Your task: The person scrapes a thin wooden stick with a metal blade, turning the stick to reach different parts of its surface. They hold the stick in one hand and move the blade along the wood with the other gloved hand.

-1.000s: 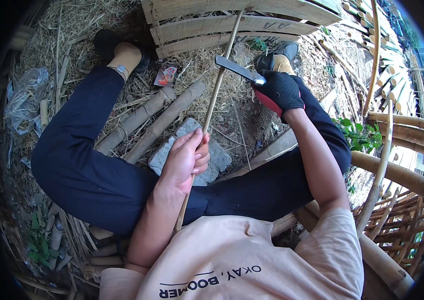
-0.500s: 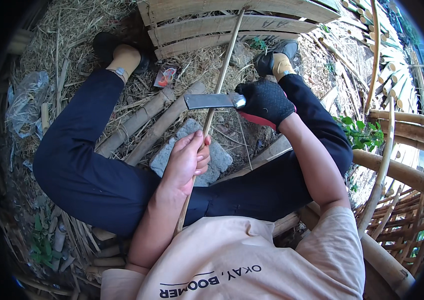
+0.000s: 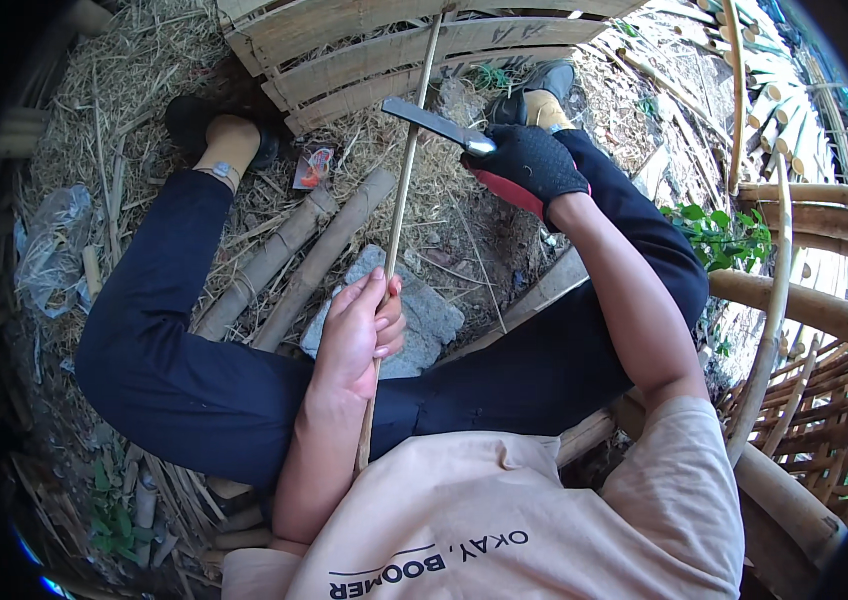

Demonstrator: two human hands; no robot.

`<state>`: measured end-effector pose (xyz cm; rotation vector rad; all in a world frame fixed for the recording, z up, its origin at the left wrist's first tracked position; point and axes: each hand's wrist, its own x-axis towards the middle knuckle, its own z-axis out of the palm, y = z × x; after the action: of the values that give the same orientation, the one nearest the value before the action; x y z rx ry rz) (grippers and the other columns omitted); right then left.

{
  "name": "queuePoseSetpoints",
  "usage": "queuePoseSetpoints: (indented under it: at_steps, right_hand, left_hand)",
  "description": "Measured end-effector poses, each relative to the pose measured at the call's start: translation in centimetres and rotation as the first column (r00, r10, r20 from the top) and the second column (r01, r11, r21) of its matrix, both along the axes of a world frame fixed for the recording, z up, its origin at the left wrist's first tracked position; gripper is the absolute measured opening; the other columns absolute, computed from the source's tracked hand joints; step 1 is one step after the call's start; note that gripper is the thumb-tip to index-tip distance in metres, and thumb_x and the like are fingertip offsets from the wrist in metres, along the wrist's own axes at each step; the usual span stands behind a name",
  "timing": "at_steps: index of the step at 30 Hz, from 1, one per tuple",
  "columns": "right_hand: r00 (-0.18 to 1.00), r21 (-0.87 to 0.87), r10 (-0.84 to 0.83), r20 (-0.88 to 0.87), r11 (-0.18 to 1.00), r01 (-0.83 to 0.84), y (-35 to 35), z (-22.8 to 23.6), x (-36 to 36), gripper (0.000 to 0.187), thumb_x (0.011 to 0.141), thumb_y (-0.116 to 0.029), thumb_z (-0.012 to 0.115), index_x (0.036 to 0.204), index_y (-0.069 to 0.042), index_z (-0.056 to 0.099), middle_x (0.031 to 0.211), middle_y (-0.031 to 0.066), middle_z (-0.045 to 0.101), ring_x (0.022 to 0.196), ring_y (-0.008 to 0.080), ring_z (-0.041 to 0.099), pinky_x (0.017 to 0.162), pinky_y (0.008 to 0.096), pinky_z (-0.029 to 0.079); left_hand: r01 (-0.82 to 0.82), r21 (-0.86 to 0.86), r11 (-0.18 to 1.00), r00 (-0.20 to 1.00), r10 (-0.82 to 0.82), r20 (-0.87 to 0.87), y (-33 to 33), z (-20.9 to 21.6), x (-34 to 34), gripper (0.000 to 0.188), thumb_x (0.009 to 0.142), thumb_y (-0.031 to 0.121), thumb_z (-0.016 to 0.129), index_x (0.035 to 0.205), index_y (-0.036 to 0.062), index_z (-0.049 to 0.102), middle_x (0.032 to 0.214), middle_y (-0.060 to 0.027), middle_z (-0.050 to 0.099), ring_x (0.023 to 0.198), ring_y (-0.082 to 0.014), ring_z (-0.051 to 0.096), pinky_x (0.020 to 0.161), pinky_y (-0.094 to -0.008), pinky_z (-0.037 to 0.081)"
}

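Observation:
A long thin bamboo strip (image 3: pixel 407 180) runs from my lap up to a slatted wooden crate (image 3: pixel 364 50). Bare fingers of my left hand (image 3: pixel 362 325) are wrapped round the strip's lower part. My right hand (image 3: pixel 534 170), in a black glove with a red palm, is closed on the handle of a broad-bladed knife (image 3: pixel 436 122). The blade points left and lies across the strip, well above my left hand. Its handle is mostly hidden in the glove. Below the strip, a grey stone block (image 3: pixel 424 320) rests on the ground between my legs.
Two bamboo pieces (image 3: pixel 319 265) lie left of the stone. Dry straw covers much of the ground, with a clear plastic bag (image 3: pixel 56 245) at the left. Thick bamboo poles (image 3: pixel 794 305) and a woven bamboo lattice (image 3: pixel 824 420) stand at my right. Cut bamboo (image 3: pixel 769 125) is stacked beyond.
The knife has moved farther up along the strip, away from my left hand. Its blade has tilted, tip upward. My left hand still grips the strip, and the whole view has shifted slightly.

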<state>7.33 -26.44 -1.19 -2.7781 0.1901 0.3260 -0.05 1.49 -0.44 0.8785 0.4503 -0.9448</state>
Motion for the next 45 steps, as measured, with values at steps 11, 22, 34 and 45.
queuePoseSetpoints:
  at_steps: [11, 22, 34, 45]
  right_hand:
    - [0.996, 0.053, 0.017, 0.089, 0.998, -0.022, 0.7, -1.5, 0.2, 0.036, 0.084, -0.044, 0.067, 0.101, -0.013, 0.073, 0.089, 0.0192, 0.072, 0.087, 0.0382, 0.070, 0.079, 0.0450, 0.055]
    - [0.967, 0.223, -0.236, 0.102, 0.952, 0.209, -1.3, -1.6, 0.8, 0.051, 0.089, -0.051, 0.064, 0.108, -0.004, 0.070, 0.092, 0.0208, 0.071, 0.089, 0.0353, 0.069, 0.081, 0.0408, 0.052]
    - [0.962, 0.391, -0.169, 0.215, 0.917, 0.074, 0.8, 0.4, -1.0, 0.049, 0.087, -0.056, 0.065, 0.102, -0.010, 0.069, 0.090, 0.0181, 0.071, 0.091, 0.0396, 0.068, 0.080, 0.0429, 0.053]
    - [0.802, 0.770, -0.311, -0.510, 0.251, 0.587, 0.2, 2.0, -2.8, 0.028, 0.101, -0.030, 0.057, 0.111, -0.005, 0.063, 0.089, 0.0013, 0.059, 0.073, 0.0114, 0.059, 0.073, 0.0276, 0.054]
  left_hand:
    - [0.052, 0.015, 0.999, 0.999, -0.052, -0.007, -0.1, 0.5, -0.3, 0.028, 0.109, 0.030, 0.039, 0.094, 0.0092, 0.050, 0.057, 0.0084, 0.030, 0.042, -0.0016, 0.022, 0.037, -0.0199, 0.022]
    - [0.007, -0.004, 1.000, 1.000, -0.007, -0.013, -0.1, 0.7, 0.2, 0.027, 0.109, 0.028, 0.038, 0.095, 0.0082, 0.051, 0.058, 0.0083, 0.031, 0.043, -0.0013, 0.023, 0.037, -0.0196, 0.022]
    - [-0.006, -0.001, 1.000, 1.000, 0.006, -0.008, 0.2, 0.4, 0.2, 0.026, 0.109, 0.026, 0.038, 0.096, 0.0073, 0.052, 0.058, 0.0080, 0.031, 0.042, -0.0013, 0.024, 0.038, -0.0193, 0.023]
    - [0.063, 0.188, 0.980, 0.975, -0.101, 0.198, 0.0, 0.7, 0.3, 0.027, 0.107, 0.032, 0.046, 0.104, 0.0060, 0.054, 0.061, 0.0060, 0.041, 0.045, -0.0014, 0.033, 0.042, -0.0197, 0.032]
